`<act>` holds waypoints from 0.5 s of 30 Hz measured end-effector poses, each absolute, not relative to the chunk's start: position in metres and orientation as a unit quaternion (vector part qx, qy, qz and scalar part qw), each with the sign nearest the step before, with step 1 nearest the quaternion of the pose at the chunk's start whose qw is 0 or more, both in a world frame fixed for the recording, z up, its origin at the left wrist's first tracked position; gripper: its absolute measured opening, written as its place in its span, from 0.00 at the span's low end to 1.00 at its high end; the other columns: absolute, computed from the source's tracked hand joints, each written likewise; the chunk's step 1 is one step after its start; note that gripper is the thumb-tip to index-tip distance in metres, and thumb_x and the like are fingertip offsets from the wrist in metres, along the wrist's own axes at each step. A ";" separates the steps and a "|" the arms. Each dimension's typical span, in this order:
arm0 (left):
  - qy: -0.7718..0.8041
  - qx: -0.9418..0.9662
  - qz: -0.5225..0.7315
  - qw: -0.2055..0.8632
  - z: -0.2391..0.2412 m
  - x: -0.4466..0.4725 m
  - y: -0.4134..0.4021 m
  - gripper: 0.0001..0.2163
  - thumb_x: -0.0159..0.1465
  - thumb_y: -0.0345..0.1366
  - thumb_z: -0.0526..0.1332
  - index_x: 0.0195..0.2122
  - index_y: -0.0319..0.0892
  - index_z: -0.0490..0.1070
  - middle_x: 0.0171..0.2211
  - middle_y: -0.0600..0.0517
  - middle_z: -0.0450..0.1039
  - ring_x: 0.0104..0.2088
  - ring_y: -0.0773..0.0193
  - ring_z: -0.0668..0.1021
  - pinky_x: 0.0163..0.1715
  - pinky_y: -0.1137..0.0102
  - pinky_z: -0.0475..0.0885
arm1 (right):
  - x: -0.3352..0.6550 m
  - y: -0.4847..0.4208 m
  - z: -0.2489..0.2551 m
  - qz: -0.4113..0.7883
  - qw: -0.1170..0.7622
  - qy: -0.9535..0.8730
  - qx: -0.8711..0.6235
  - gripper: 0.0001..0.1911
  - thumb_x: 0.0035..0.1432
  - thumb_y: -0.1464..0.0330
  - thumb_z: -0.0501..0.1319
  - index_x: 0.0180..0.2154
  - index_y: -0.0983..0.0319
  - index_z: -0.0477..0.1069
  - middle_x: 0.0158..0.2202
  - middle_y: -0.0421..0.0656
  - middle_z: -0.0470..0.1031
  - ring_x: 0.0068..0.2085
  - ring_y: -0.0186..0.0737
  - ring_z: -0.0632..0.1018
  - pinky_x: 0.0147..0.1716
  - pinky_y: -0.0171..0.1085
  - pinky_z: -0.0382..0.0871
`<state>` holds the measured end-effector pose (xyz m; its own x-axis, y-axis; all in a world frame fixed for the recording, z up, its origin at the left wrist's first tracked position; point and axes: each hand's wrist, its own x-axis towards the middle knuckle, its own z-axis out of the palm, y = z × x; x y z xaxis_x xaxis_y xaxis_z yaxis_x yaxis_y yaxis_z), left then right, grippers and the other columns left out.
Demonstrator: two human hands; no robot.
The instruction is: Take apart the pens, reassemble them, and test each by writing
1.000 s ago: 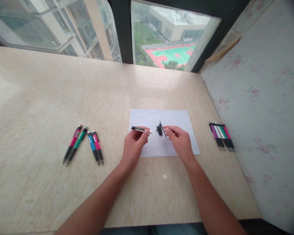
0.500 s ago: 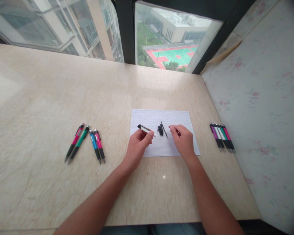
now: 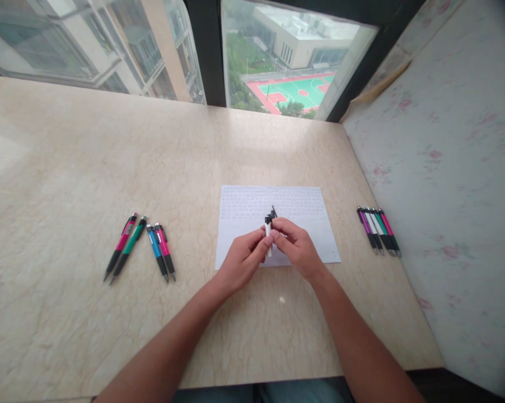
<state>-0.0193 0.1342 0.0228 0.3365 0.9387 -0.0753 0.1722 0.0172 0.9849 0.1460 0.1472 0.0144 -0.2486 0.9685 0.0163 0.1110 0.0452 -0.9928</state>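
My left hand (image 3: 246,257) pinches a white pen barrel (image 3: 269,229) with a black clip end, held nearly upright above a sheet of paper (image 3: 235,215). Against the barrel's right side, the fingertips of my right hand (image 3: 294,243) are closed together. Whatever small thing they may hold is hidden. Just behind the fingers, a thin black refill (image 3: 273,210) lies on the paper beside dark pen parts, mostly covered by the hands.
On the left of the stone counter (image 3: 110,157) lie a pink pen (image 3: 121,246), a green pen (image 3: 129,249), a blue pen (image 3: 157,252) and another pink pen (image 3: 165,252). A row of several pens (image 3: 378,230) lies at right, near the papered wall (image 3: 454,212). Windows stand behind.
My hands have come together. The left has turned the white barrel from slanting to nearly upright, and the right has moved left to meet it. The view has shifted slightly.
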 end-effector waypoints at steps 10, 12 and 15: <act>0.489 0.591 0.372 0.522 0.020 -0.026 0.138 0.17 0.68 0.45 0.52 0.32 0.40 0.72 0.22 0.55 0.67 0.24 0.68 0.69 0.26 0.73 0.62 | 0.195 0.171 0.004 0.373 0.455 -0.506 -0.631 0.17 0.59 0.58 0.59 0.42 0.63 0.78 0.28 0.42 0.73 0.26 0.35 0.70 0.25 0.34 0.62; 0.485 0.602 0.369 0.517 0.020 -0.025 0.137 0.16 0.69 0.44 0.52 0.32 0.40 0.72 0.22 0.55 0.67 0.25 0.68 0.69 0.27 0.73 0.63 | 0.200 0.172 0.001 0.304 0.399 -0.563 -0.657 0.16 0.60 0.60 0.58 0.40 0.63 0.78 0.30 0.43 0.76 0.31 0.39 0.74 0.32 0.37 0.66; 0.481 0.617 0.360 0.509 0.021 -0.023 0.136 0.16 0.69 0.43 0.52 0.31 0.40 0.72 0.21 0.55 0.67 0.24 0.69 0.68 0.27 0.73 0.62 | 0.197 0.170 0.000 0.253 0.353 -0.633 -0.641 0.15 0.61 0.63 0.55 0.38 0.61 0.78 0.34 0.45 0.79 0.36 0.43 0.77 0.38 0.39 0.68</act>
